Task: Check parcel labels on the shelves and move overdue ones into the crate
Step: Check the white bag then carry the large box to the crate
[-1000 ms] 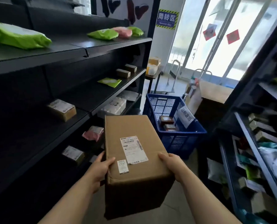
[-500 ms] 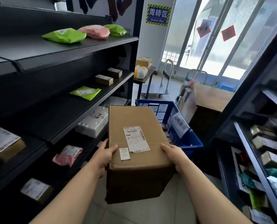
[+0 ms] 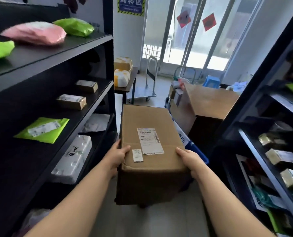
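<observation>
Head cam looks down an aisle between two dark shelf units; both hands carry a big cardboard box out in front, roughly level, long side pointing away. Left hand clamps the near left edge, thumb laid on top and fingers wrapped down the side; right hand does the same on the near right corner, thumb on top, rest of the fingers tucked under where I can't see them. White shipping label sits on the box top with a smaller sticker just beside it, print too blurry to read. Blue crate is mostly hidden behind the box; only its right rim and a white tag peek out at the box's right side. Left shelf holds two small boxes and a flat green mailer; pink bag and green bag lie on the shelf above. Wooden counter stands further back on the right.
</observation>
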`<state>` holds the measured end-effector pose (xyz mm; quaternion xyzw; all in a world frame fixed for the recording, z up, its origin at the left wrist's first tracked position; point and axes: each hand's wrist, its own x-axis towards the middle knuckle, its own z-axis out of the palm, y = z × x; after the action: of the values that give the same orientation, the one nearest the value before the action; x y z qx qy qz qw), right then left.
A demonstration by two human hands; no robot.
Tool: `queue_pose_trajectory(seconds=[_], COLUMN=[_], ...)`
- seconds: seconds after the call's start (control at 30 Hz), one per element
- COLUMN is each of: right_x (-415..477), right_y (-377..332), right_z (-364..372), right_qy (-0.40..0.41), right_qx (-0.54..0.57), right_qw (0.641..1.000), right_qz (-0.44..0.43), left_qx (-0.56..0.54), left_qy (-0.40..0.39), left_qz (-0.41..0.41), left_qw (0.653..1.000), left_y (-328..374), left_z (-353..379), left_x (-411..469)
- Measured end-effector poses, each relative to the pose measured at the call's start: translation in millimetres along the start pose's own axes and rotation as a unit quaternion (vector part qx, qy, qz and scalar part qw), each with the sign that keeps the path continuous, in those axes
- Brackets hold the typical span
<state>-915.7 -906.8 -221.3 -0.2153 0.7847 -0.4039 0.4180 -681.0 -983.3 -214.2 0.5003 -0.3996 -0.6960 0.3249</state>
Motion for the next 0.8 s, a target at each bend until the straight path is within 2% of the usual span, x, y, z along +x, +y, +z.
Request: queue_pose_trajectory(seconds=[0.2,0.37,0.6,0.8], right_x=[78.0,157.2,285.0,383.5], right_y=[-27.5,-51.9,-88.3,-101.7], right_z=[-20.1,-41.5,-63.1,-39.3], right_qy=[0.043,0.051,0.024,-0.004], right_qx=[0.032,0.033,0.004,-0.063], right_qw=[0.999,0.998,0.999,0.997], right_qz=[0.009,0.005,0.030,0.036], left_qx=[0.011,-0.004,-0.036,-0.062], left_qy=[-0.045,-0.050,-0.020,0.033], left_qz=[-0.016,-0.048,-0.088,-0.123], left_qw=[0.999,0.998,0.995,0.990], left_y=[21.8,21.6,21.7,2.1], left_z=[39.4,78.9,132.8,138.1], left_x=[99.3,179.8,286.3,374.8])
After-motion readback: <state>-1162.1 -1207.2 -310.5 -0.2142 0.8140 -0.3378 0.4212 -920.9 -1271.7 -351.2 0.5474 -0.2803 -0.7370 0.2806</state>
